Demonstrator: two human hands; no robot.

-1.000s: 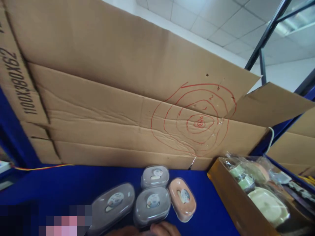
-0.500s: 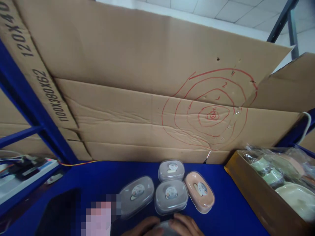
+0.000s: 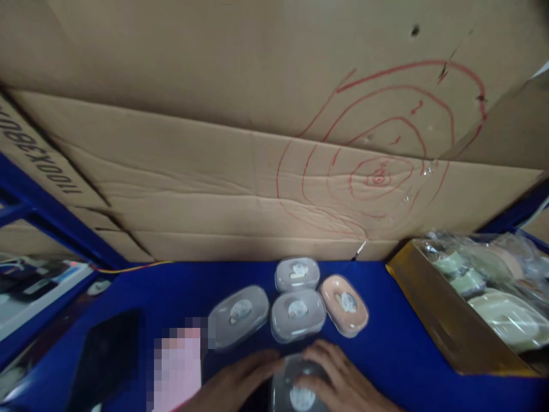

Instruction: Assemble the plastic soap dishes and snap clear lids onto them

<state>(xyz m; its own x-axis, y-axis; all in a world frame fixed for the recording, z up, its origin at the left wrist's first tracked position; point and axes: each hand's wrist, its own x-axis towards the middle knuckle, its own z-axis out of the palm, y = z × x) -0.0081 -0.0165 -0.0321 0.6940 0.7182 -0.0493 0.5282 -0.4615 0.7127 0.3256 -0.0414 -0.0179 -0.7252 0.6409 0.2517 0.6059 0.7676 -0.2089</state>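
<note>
Both my hands are at the bottom edge of the view, around a grey oval plastic soap box [image 3: 299,384] with a round label. My left hand [image 3: 238,382] presses against its left side, and my right hand [image 3: 338,375] lies over its right side and top. Just above them, several lidded soap boxes stand close together on the blue table [image 3: 257,274]: a grey one [image 3: 238,316], a small grey one [image 3: 297,273], a middle grey one [image 3: 297,314] and a peach one [image 3: 344,305].
A cardboard sheet [image 3: 171,171] with red hand-drawn target rings [image 3: 380,177] stands behind the table. At right, a brown box [image 3: 433,309] holds plastic-wrapped pale items. At left lie a black flat object [image 3: 105,360] and a pixelated pink patch [image 3: 176,366].
The view has swung level and lower, so the table fills more of the frame. My hands and the grey soap box they hold have come further into view at the bottom.
</note>
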